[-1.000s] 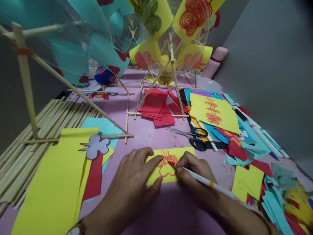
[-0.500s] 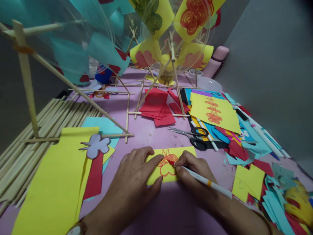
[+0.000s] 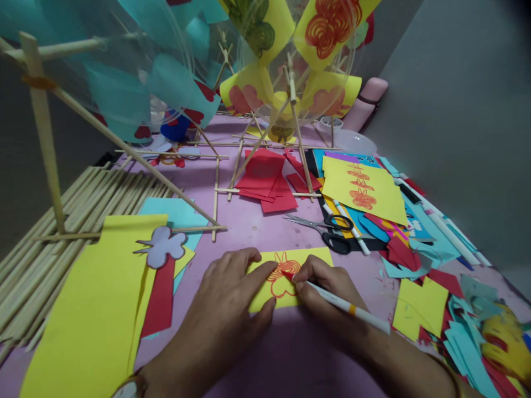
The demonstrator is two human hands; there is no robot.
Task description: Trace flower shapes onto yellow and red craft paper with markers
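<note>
A small yellow sheet of paper (image 3: 317, 257) lies on the pink tabletop, bearing a red butterfly drawing (image 3: 286, 276) whose upper wings have spiral lines and whose lower wings are outlined only. My left hand (image 3: 236, 293) rests on the sheet's left side, thumb and fingers spread apart, pressing it down. Pinched in my right hand (image 3: 327, 287) is a white felt-tip marker (image 3: 346, 307) with a red tip, which touches the drawing near its middle. Left of my left hand, a grey butterfly cutout (image 3: 162, 247) sits on larger yellow paper (image 3: 91, 298).
Black-handled scissors (image 3: 327, 226) lie beyond my right hand. A yellow sheet with butterfly drawings (image 3: 363, 188) and paper scraps (image 3: 421, 307) are at the right. Red paper (image 3: 265, 177) lies ahead, under wooden stick frames (image 3: 296, 127). Bundled sticks (image 3: 78, 221) fill the left side.
The marker's tip and my right hand have shifted slightly to the left over the drawing. My left hand stays in place.
</note>
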